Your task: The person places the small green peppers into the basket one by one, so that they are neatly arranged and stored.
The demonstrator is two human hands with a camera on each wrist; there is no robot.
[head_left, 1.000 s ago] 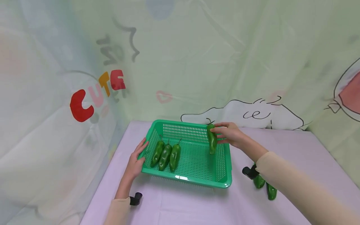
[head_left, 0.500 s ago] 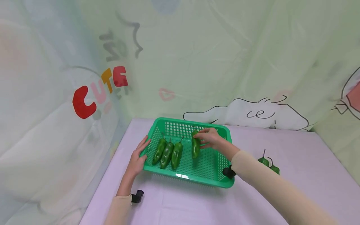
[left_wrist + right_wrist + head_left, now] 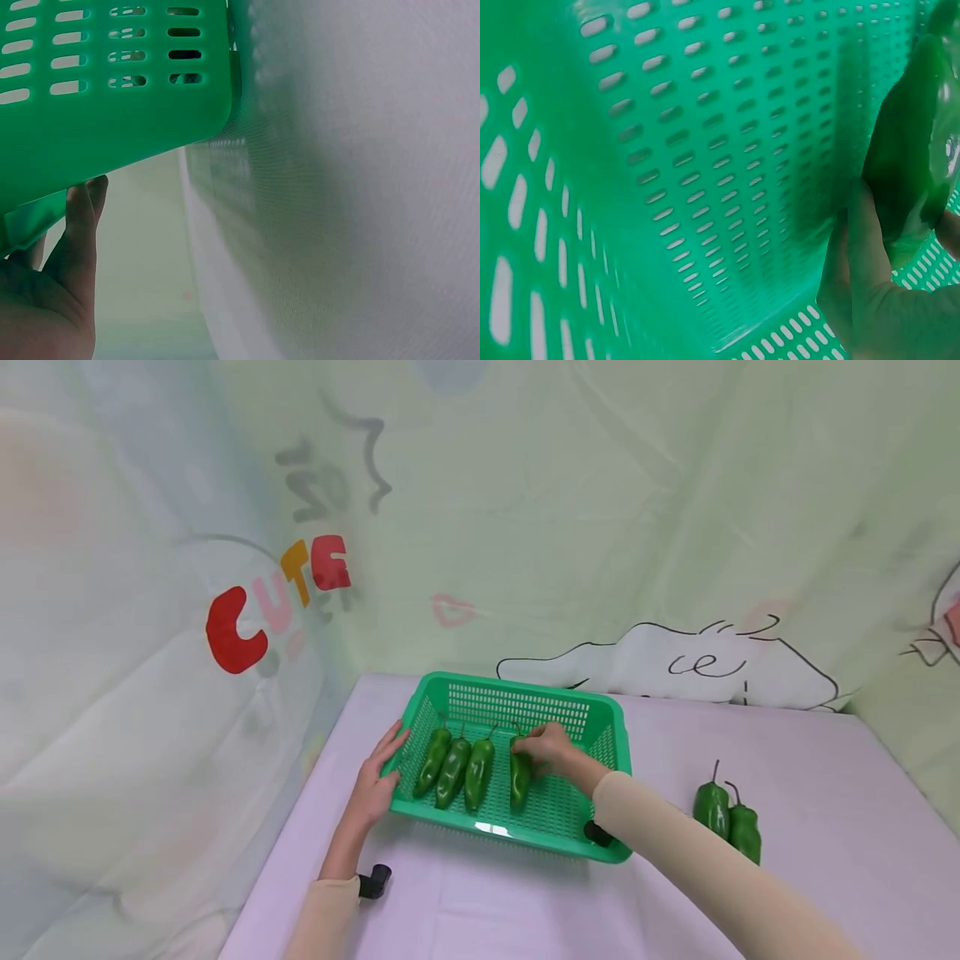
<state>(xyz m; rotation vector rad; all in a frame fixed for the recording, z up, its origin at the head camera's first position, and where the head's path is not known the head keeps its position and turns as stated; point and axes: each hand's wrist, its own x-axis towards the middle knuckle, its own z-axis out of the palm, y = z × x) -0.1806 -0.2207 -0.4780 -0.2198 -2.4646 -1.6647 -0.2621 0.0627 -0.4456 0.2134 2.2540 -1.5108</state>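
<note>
My right hand [image 3: 546,750] pinches a green pepper [image 3: 519,777] by its upper part, low inside the green plastic basket [image 3: 517,837]. In the right wrist view, thumb and fingers are on either side of this green pepper [image 3: 911,142], near the perforated basket wall. Left of it, three more green peppers [image 3: 453,770] lie side by side in the basket, stems toward the back. My left hand [image 3: 371,783] grips the basket's left rim; in the left wrist view, the left hand's fingers [image 3: 79,232] reach up against the rim's underside.
Two green peppers [image 3: 711,808] lie on the pale cloth-covered table [image 3: 517,914], right of the basket and partly behind the right sleeve [image 3: 697,852]. A printed curtain [image 3: 525,527] hangs behind and to the left.
My right hand has carried the green pepper leftward from the basket's right side and lowered it beside the other three. The left hand has stayed on the rim.
</note>
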